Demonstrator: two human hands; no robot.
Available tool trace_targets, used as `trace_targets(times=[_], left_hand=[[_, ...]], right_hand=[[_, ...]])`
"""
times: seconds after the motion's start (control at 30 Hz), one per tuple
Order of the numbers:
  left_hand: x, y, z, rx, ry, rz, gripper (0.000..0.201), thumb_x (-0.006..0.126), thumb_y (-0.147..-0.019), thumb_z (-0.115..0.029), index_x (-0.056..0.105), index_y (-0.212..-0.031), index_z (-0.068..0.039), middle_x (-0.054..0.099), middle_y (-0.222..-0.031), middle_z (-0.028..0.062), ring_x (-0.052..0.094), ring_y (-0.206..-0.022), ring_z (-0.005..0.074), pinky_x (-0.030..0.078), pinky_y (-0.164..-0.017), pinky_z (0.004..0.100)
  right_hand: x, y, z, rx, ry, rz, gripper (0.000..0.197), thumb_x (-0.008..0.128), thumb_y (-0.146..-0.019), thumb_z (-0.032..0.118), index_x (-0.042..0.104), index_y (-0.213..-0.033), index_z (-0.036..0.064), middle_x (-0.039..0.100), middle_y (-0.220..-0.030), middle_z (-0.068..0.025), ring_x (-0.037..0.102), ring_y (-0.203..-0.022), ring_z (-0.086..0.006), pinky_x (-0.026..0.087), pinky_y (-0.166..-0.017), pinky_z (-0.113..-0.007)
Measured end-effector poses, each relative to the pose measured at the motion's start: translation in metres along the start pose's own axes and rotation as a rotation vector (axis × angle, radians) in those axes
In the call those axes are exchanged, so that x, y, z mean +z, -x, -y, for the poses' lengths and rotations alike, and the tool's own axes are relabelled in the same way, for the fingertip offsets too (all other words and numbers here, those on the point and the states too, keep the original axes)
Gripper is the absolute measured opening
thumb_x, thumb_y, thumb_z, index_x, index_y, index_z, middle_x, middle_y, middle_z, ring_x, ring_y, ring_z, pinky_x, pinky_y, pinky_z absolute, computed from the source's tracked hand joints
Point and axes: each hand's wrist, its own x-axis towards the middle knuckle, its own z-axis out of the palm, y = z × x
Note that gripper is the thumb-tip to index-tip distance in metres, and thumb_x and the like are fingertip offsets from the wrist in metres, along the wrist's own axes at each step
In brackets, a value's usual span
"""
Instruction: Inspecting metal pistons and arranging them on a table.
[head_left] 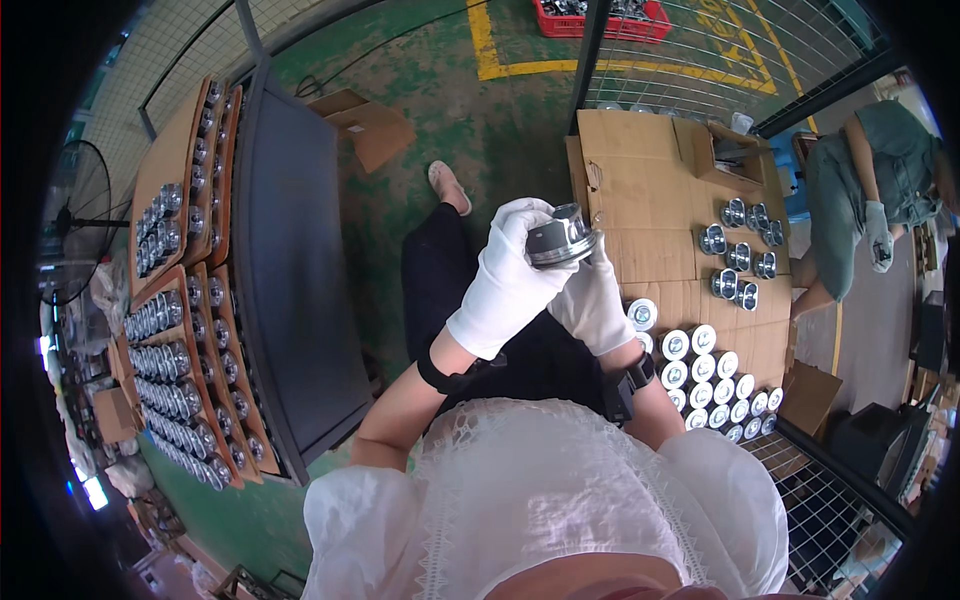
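A metal engine piston [562, 238] with ring grooves around its side is up in front of my body, tilted. My left hand [508, 275], in a white glove, is closed around its left side. From the right, my right hand [597, 308], gloved as well, has its fingers against the piston's right and lower edge; part of that hand is hidden behind the piston and my left hand. To the right, several pistons [738, 257] lie in a loose group on the cardboard-covered table [640, 235]. Nearer my right arm, several others [703, 368] stand in rows, pale round faces up.
At left, a dark cabinet [300, 260] stands beside stacked cardboard layers of pistons [170, 310]. An open carton [722, 160] sits on the table's far end. Another person [860, 190] stands beyond the table. A red crate [605, 20] and flattened cardboard [370, 130] lie on the green floor.
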Motion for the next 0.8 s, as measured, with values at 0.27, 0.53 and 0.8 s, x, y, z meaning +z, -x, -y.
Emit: trace_targets(times=[0.27, 0.53, 0.8], left_hand=[[-0.011, -0.008, -0.001, 0.077, -0.166, 0.021, 0.050, 0.085, -0.069, -0.001, 0.056, -0.110, -0.003, 0.057, -0.129, 0.0149, 0.069, -0.105, 0.0337, 0.060, -0.082, 0.0389], [-0.004, -0.008, -0.014, 0.074, -0.145, 0.057, 0.054, 0.089, -0.069, -0.006, 0.056, -0.113, -0.003, 0.056, -0.133, 0.0153, 0.066, -0.113, 0.0349, 0.058, -0.091, 0.0401], [-0.009, -0.008, -0.016, 0.031, -0.202, 0.036, 0.050, 0.085, -0.069, -0.004, 0.059, -0.112, -0.001, 0.056, -0.133, 0.0151, 0.068, -0.107, 0.0356, 0.059, -0.088, 0.0414]], right_hand=[[0.006, 0.009, 0.039, 0.039, -0.368, 0.028, 0.059, 0.049, -0.105, 0.054, 0.048, -0.140, 0.0064, 0.058, -0.137, -0.0144, 0.062, -0.121, -0.0277, 0.055, -0.100, -0.042], [0.010, 0.013, 0.042, 0.253, -0.762, 0.070, 0.072, 0.051, -0.102, 0.060, 0.042, -0.148, 0.0054, 0.054, -0.146, -0.0150, 0.059, -0.129, -0.0287, 0.052, -0.105, -0.044], [0.011, 0.012, 0.044, 0.093, -0.540, 0.055, 0.062, 0.055, -0.105, 0.049, 0.041, -0.147, 0.0066, 0.056, -0.141, -0.0120, 0.061, -0.123, -0.0249, 0.052, -0.103, -0.041]])
